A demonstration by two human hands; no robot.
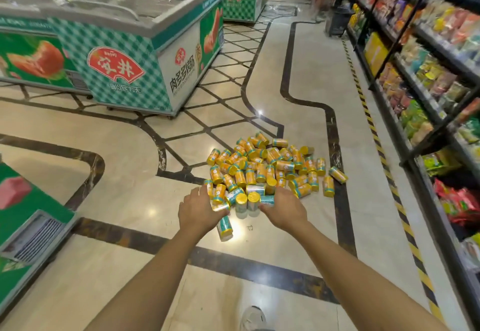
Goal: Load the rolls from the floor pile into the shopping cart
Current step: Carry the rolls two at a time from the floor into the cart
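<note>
The left hand (200,208) and the right hand (283,211) reach forward with both arms stretched out, and they squeeze a bundle of rolls (245,201) between them at the near edge of the pile (270,164). The left hand's fingers curl round the rolls on its side of the bundle, and the right hand's thumb and fingers close on the teal end of a roll on the other side. How many rolls the bundle holds cannot be told. The rolls are yellow with teal bands, and a few in the bundle point their round yellow ends up. One loose roll (225,228) sits just nearer than the pile, under the left hand; whether it lies on the floor (124,195) or is in the air is unclear. The pile itself is a loose heap on the glossy tiled floor, with rolls lying at all angles. Left of the pile and farther off stands a green-checked freezer chest (130,53). Right of the pile runs a shelf rack (420,76) full of packets. Nearer than the pile, at the bottom edge, a shoe (253,317) shows.
</note>
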